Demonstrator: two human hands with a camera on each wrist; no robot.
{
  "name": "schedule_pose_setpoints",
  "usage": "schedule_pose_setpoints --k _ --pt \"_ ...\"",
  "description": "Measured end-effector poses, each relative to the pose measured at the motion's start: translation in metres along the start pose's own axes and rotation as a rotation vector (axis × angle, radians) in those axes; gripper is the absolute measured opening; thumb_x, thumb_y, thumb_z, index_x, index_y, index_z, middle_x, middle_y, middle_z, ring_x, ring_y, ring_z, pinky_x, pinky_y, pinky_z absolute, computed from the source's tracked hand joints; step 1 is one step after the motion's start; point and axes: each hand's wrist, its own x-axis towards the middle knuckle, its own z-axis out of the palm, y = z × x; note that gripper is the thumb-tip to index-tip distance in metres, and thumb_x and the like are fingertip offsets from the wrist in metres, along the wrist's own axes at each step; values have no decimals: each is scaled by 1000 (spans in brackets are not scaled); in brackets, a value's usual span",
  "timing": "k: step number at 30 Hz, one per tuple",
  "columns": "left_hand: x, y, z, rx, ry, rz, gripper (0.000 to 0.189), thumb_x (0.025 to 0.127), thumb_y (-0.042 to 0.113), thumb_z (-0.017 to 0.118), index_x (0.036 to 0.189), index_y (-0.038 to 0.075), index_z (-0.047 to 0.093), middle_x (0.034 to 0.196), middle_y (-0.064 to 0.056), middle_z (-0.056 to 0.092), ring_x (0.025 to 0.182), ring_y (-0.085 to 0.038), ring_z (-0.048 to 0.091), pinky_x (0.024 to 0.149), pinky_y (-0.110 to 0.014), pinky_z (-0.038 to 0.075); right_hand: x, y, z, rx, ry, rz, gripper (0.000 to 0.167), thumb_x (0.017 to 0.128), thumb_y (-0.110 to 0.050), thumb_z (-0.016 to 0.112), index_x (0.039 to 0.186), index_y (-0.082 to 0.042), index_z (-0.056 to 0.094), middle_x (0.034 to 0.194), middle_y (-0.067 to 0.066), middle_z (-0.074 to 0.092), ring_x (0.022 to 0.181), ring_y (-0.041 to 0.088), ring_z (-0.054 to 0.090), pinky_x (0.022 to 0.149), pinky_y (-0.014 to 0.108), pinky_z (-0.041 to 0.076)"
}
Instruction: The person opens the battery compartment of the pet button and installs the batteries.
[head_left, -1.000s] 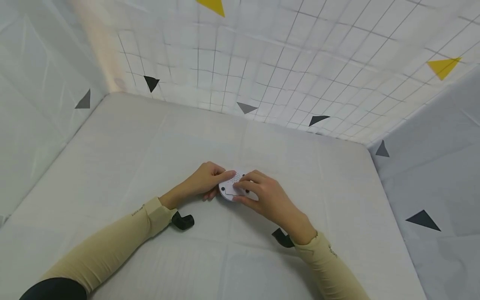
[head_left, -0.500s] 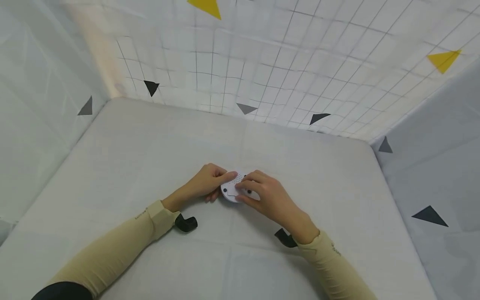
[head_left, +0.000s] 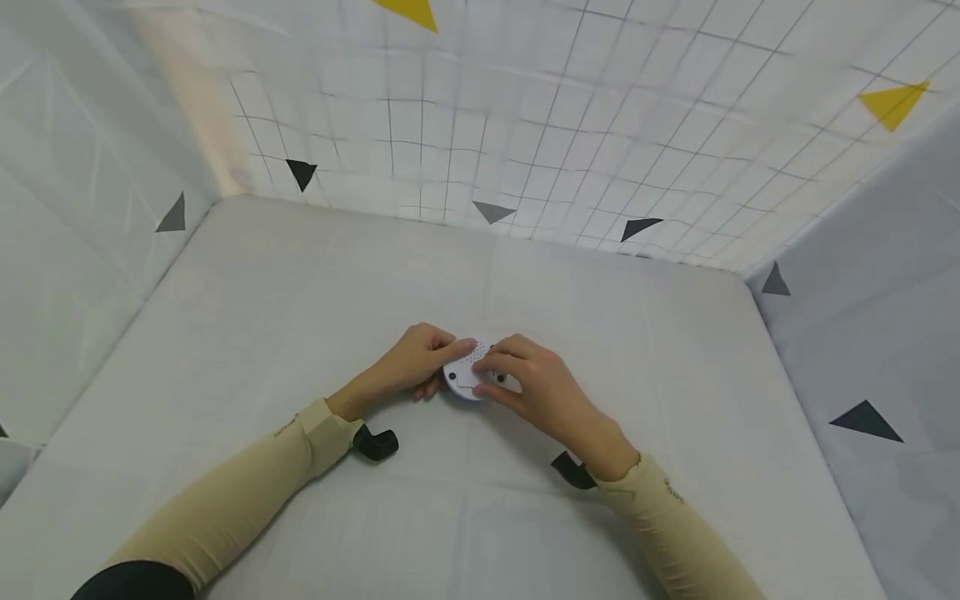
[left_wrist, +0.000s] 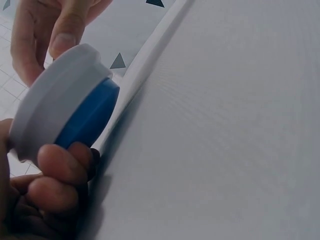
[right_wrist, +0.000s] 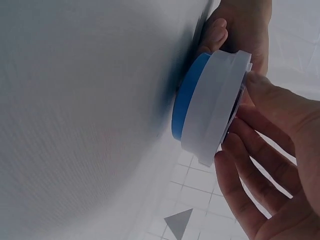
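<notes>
A round white device (head_left: 461, 385) with a blue underside (left_wrist: 90, 112) is held tilted above the white surface in the middle of the head view. Its upturned back has a patch of small holes, dark round feet and the outline of a rectangular cover. My left hand (head_left: 420, 358) grips the device at its left side, thumb on the back and fingers curled beneath. The fingers and thumb of my right hand (head_left: 543, 383) touch the back near the cover; in the right wrist view, thumb and fingertips stand apart on that face. Those fingers hide part of the cover.
A white-covered table (head_left: 337, 275) lies under both hands. White sheet walls rise at its back and sides; the back wall (head_left: 510, 125) bears grid lines and dark and yellow triangles. A black curved piece (head_left: 375, 443) sticks out at each wrist.
The head view has shifted slightly. Both hands stay at the device, with the left grip unchanged and the right fingers moving only a little over its back.
</notes>
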Motion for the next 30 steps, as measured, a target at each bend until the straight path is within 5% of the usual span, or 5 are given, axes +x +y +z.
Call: schedule_pose_setpoints --k 12,17,24,30 --pt "0 -1 0 -11 -8 -9 52 107 52 57 78 11 70 47 -7 56 34 -16 48 36 -28 41 -2 0 6 48 41 13 30 80 -17 94 105 -11 79 101 0 72 95 14 65 82 29 58" --pt "-1 1 0 -5 -9 0 51 107 51 57 79 11 70 47 -6 56 34 -17 48 37 -29 41 -2 1 7 110 34 113 40 79 -20 95 112 -10 74 112 3 69 107 17 60 92 34 56" --pt "0 2 0 -3 -15 0 47 108 47 58 82 10 72 48 -5 56 35 -16 48 37 -27 40 -1 4 6 164 -48 283 65 80 -27 95 133 -9 62 133 5 61 124 21 59 96 36 59" --pt "-1 3 0 -6 -20 -3 46 108 47 58 82 11 71 48 -6 56 35 -16 48 38 -27 40 -4 5 5 195 -176 352 77 88 -34 88 149 -6 50 142 9 62 110 20 68 92 36 60"
